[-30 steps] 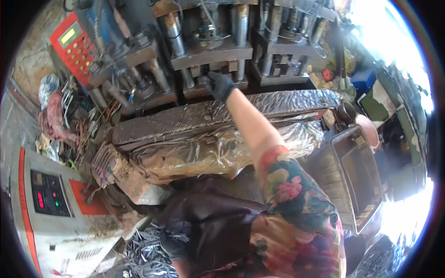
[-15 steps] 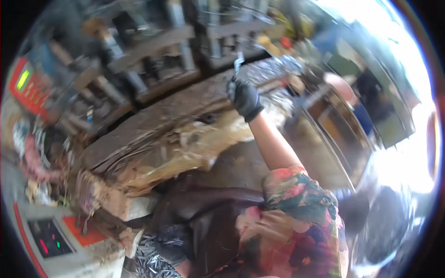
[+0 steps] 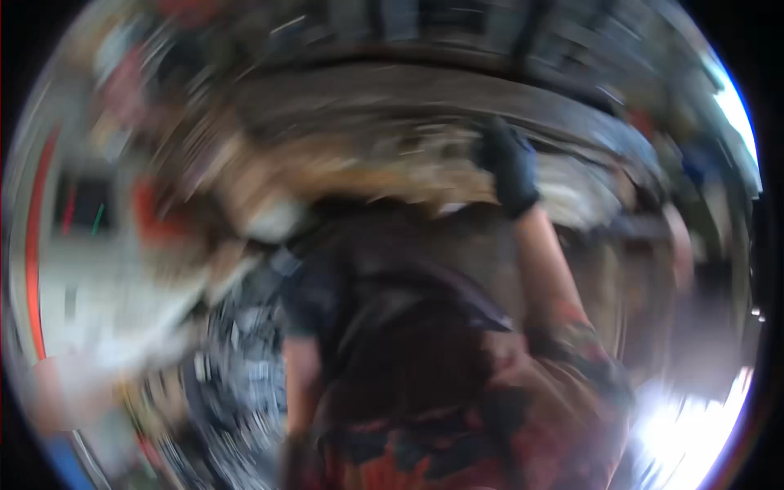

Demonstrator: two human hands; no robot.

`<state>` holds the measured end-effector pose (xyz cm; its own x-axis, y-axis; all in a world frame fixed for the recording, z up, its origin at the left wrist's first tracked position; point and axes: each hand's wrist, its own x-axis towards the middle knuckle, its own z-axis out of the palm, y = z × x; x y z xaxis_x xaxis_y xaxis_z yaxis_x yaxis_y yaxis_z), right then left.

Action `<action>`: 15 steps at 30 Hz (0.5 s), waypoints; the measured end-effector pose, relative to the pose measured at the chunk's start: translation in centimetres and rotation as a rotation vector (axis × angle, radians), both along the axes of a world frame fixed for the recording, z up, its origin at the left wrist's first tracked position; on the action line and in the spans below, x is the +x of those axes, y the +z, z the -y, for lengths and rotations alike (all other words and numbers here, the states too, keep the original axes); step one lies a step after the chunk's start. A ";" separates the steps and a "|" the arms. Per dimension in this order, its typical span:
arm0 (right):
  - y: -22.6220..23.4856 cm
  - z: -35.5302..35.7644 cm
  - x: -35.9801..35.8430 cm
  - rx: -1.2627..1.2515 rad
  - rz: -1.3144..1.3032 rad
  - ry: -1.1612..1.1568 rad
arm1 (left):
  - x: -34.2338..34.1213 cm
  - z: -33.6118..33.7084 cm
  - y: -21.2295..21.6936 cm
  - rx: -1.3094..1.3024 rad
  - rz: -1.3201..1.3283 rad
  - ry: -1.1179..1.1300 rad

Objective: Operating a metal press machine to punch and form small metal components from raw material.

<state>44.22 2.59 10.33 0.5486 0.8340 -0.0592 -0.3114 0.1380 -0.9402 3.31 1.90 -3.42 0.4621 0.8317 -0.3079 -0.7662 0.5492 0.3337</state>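
The whole view is smeared by motion. My right hand (image 3: 510,170), in a dark glove, is over the edge of a long bench (image 3: 408,86). Its fingers are too blurred to read, and no piece shows clearly in it. My left hand (image 3: 309,296), also dark-gloved, is low beside a heap of small grey metal strips (image 3: 245,367). A pale smudge shows by its fingertips, but whether it is held I cannot make out. A dark apron (image 3: 392,327) covers my lap between the two arms.
At the left stands a pale machine cabinet (image 3: 106,269) with a dark display (image 3: 84,204) and a red edge strip. Crumpled brownish sheeting (image 3: 351,175) hangs along the bench front. Blurred metal machine parts (image 3: 400,20) line the back. Bright light enters at the lower right.
The view has swung left and down, bringing more of the metal heap in. My right hand has come nearer from the machinery, where it held a small metal piece. My left hand has lifted off the heap.
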 end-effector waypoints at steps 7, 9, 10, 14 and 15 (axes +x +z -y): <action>-7.6 -2.3 -17.6 -0.073 0.114 0.875 | -0.5 1.4 4.3 0.083 0.027 0.237; -7.2 -2.6 -20.6 0.160 0.318 1.109 | -1.3 1.8 4.1 0.108 0.039 0.232; -6.7 -2.4 -22.0 -0.067 0.170 1.098 | -1.4 2.1 4.1 0.117 0.049 0.237; -7.4 -2.6 -23.5 -0.444 -0.080 1.172 | -1.0 2.0 4.8 0.176 0.175 0.259; -7.2 -2.1 -23.7 -0.452 -0.078 1.176 | -1.1 2.0 4.6 0.170 0.180 0.265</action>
<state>20.57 4.66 3.12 -0.5269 0.7115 -0.4649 -0.0836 -0.5877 -0.8047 2.17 -0.09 1.20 0.2575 0.9622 -0.0883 -0.9293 0.2716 0.2501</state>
